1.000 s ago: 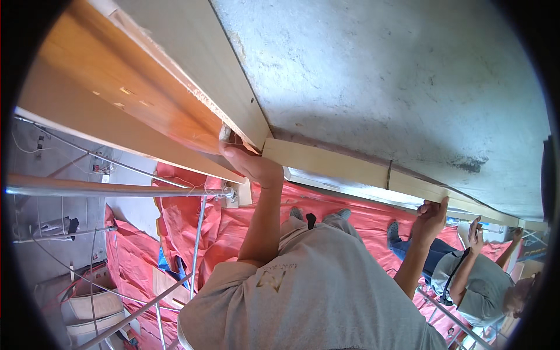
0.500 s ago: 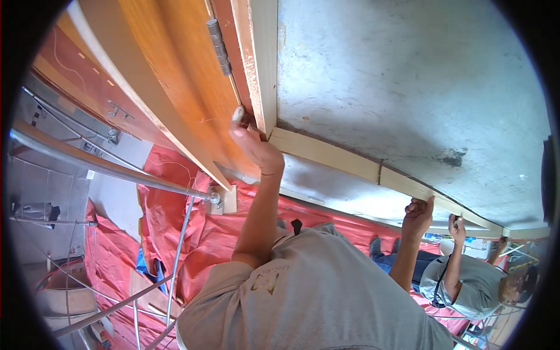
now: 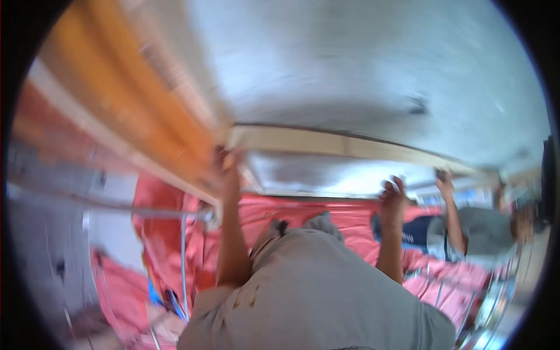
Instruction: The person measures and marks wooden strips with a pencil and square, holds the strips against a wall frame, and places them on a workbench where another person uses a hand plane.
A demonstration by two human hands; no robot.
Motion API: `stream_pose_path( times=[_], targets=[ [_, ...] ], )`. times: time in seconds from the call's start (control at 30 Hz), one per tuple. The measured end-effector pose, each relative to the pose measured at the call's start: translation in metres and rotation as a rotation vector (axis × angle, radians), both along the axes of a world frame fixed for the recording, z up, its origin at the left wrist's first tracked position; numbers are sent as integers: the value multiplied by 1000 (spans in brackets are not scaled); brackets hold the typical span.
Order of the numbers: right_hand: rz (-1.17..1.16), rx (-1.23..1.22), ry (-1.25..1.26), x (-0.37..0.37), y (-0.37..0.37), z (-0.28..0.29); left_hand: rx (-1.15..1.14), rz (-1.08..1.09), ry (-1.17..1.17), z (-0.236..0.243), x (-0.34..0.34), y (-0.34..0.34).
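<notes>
Board: a long pale wooden board (image 3: 350, 144) lies flat against the grey ceiling (image 3: 350, 64). It runs from the middle of the picture off to the right.
Long way of the board: left to right, dipping a little toward the right end.
Left hand: the left hand (image 3: 224, 160) is up at the near end of the board, where it meets the orange wooden beam (image 3: 116, 99). It looks like it touches that end. The picture is blurry, so I cannot tell if the fingers wrap around it or just press on it.
Right hand: the right hand (image 3: 394, 195) is up too, just under the middle part of the board. The fingers look spread, holding nothing I can see.
Nearer hand: the left hand is closer to the board's end; the board stretches away from it to the right.
Other person: a co-worker's hand (image 3: 444, 178) reaches up to the board farther right.
Below: red sheeting (image 3: 344, 219) and a metal scaffold rail (image 3: 116, 204).
</notes>
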State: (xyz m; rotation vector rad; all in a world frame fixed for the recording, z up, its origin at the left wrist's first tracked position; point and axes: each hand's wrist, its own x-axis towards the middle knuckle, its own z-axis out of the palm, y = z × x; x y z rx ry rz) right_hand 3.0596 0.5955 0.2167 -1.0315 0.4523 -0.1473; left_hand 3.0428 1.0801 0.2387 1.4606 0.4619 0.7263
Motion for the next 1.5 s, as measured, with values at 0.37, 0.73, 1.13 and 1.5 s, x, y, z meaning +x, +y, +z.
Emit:
stream_pose_path(
  times=[0.37, 0.73, 1.13, 1.5],
  targets=[
    [136, 13, 5, -14, 46, 65, 138, 60, -135, 24, -2, -9],
    [491, -112, 0, -17, 109, 70, 120, -15, -98, 22, -12, 23],
    [976, -121, -278, 6, 261, 69, 63, -79, -114, 7, -5, 30],
    [889, 171, -14, 26, 344, 82, 28, -169, -106, -14, -11, 62]
  ],
)
